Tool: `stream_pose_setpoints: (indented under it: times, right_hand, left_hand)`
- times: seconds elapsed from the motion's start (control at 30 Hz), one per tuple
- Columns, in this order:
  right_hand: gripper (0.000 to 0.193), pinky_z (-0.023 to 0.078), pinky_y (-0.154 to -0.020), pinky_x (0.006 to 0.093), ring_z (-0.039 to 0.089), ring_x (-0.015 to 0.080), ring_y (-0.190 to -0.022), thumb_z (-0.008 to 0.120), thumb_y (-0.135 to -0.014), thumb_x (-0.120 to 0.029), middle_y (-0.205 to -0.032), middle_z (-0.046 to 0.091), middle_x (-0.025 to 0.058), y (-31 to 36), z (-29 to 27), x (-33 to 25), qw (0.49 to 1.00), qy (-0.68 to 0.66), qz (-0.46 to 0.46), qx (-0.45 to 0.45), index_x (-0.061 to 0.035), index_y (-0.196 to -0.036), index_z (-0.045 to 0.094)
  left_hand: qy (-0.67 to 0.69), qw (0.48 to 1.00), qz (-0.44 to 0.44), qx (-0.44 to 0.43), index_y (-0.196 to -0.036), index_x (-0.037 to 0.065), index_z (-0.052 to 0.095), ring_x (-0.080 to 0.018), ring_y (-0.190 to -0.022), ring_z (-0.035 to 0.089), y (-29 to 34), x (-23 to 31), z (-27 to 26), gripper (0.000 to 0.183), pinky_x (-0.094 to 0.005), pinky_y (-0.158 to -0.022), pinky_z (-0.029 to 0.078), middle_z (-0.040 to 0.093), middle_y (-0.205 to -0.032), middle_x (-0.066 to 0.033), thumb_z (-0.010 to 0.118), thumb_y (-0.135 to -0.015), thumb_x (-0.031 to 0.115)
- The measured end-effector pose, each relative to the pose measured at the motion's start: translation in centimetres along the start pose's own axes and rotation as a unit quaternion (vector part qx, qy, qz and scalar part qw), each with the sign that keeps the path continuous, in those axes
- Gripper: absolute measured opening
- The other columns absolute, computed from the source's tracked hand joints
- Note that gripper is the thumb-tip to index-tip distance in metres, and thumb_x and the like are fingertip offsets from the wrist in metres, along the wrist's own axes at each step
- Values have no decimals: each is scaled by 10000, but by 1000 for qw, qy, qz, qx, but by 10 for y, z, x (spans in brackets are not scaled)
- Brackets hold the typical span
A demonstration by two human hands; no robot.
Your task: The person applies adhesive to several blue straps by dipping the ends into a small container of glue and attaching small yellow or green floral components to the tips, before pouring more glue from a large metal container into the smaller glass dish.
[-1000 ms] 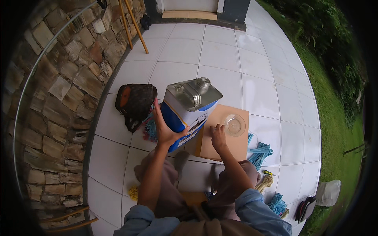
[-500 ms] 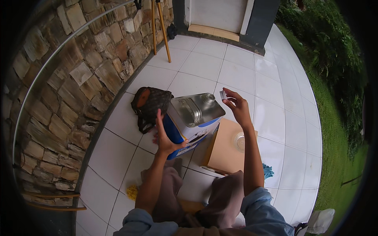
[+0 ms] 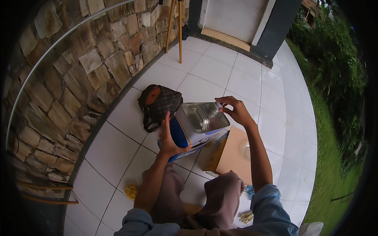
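A large square metal tin (image 3: 214, 122), silver on top with blue and white sides, stands tilted in front of me. My left hand (image 3: 170, 144) grips its near left side, thumb on one face and fingers spread along the other. My right hand (image 3: 238, 111) pinches a small white cap (image 3: 218, 104) right at the tin's round spout, at the far corner of the top. Whether the cap sits on the spout is hard to tell, since the fingers partly cover it. A folded metal handle (image 3: 205, 120) crosses the tin's top.
Right of the tin stands a cardboard box (image 3: 234, 157) with a clear round container (image 3: 246, 151) on it. A dark patterned bag (image 3: 162, 103) lies left. Yellow (image 3: 131, 191), blue (image 3: 249, 191) and beige bundles (image 3: 246, 216) lie on the tiles. A stone wall (image 3: 94, 70) borders the left.
My right hand has brought the white cap left and down, from beside the tin to its spout. The left hand keeps its grip. The whole view has shifted slightly.
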State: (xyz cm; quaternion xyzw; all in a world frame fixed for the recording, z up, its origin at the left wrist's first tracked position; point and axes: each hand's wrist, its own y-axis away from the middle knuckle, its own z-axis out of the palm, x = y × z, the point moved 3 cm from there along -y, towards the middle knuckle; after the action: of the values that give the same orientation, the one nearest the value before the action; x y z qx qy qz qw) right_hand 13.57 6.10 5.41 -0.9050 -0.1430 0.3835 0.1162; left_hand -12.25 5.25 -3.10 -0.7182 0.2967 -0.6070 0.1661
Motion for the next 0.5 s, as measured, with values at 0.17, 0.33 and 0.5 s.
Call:
stream_pose_setpoints:
  times: [0.17,0.33,0.5]
  right_hand:
    - [384,482,-785,328,583,235,-902,642,-756,-70,-1079,585,100,-12,6,-1,999,3,15,-43,-122,-1131,574]
    - [645,262,-1024,442,266,298,-1289,397,-890,-488,-1433,201,144,-15,25,-3,968,-229,67,71,-199,-1408,145]
    - [709,221,-1023,476,261,311,-1281,245,-888,-582,-1414,248,140,10,143,30,756,-574,315,-8,-74,-1380,205]
  left_hand:
    - [1,1000,-6,11,-1371,9,88,-329,-1111,382,1,0,-5,1219,-438,-950,308,350,-1189,-202,808,-441,330]
    - [2,998,-21,57,-1373,24,88,-330,-1131,367,6,-5,-33,1213,-431,-960,297,332,-1206,-199,807,-441,317]
    - [32,991,-65,109,-1372,40,100,-331,-1151,347,19,-26,-52,1201,-425,-984,280,307,-1222,-188,804,-433,295]
